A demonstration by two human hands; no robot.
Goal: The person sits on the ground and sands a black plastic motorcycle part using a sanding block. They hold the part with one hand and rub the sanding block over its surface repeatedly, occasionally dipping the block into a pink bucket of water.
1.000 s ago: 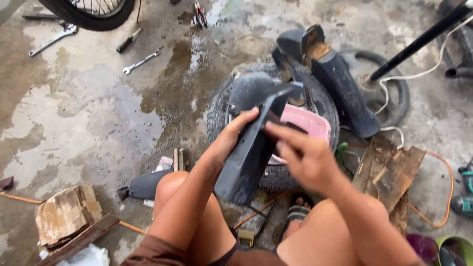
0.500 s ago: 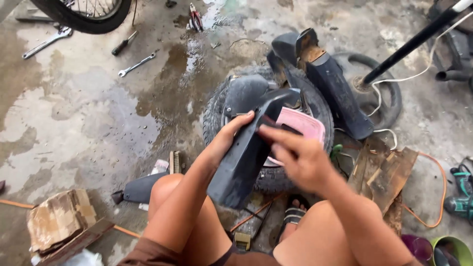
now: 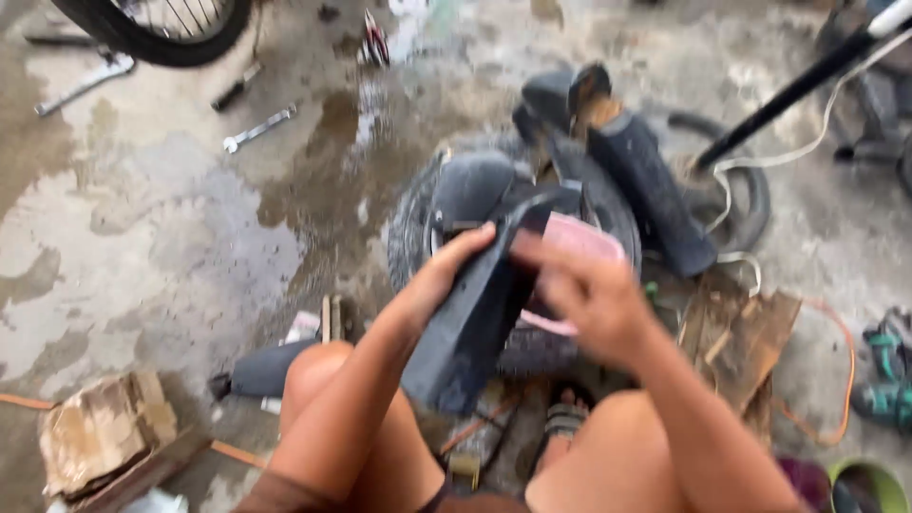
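Observation:
I look down over my bare knees at a wet concrete floor. My left hand (image 3: pixel 446 275) grips the left edge of a long strip of black rubber (image 3: pixel 470 328) that hangs down between my legs. My right hand (image 3: pixel 584 294) lies against the strip's upper right side, blurred, and seems to hold it too. Behind the strip a small tyre (image 3: pixel 413 228) lies flat on the floor with a pink tub (image 3: pixel 589 237) in its middle. Another black rubber piece (image 3: pixel 655 195) rests across the tyre's far right side.
Spanners (image 3: pixel 258 128) and pliers (image 3: pixel 375 43) lie on the far floor by a bicycle wheel (image 3: pixel 157 28). A black hose loop (image 3: pixel 750 190) and wood scraps (image 3: pixel 736 337) are at right, a power drill (image 3: pixel 883 375) further right, torn cardboard (image 3: pixel 100 432) at lower left.
The view has shifted slightly. My right hand has moved along the upper part of the rubber strip and is now blurred; my left hand keeps its grip.

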